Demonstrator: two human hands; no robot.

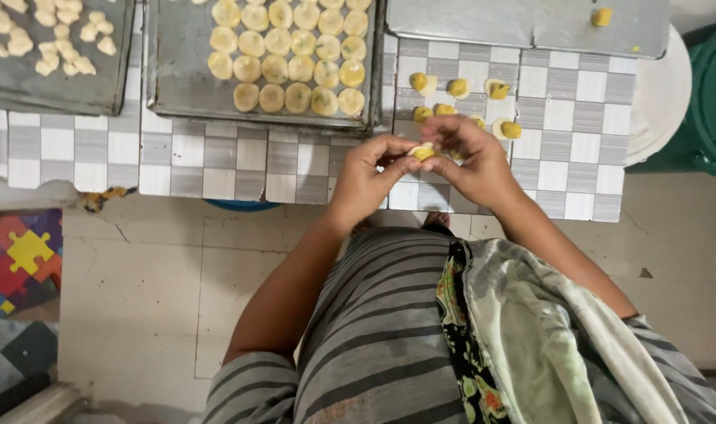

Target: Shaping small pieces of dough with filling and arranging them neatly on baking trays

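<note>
Both hands, left hand and right hand, meet over the surface's near edge, fingers pinched shut around one dough piece to steady it from two sides.

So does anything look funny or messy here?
One thing: a lone yellow ball sits by itself on the grey tray at top right, away from the other pieces. The round pieces on the middle tray lie in neat rows.

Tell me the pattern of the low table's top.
Grey-and-white checks on the table, seen in the head view.
</note>
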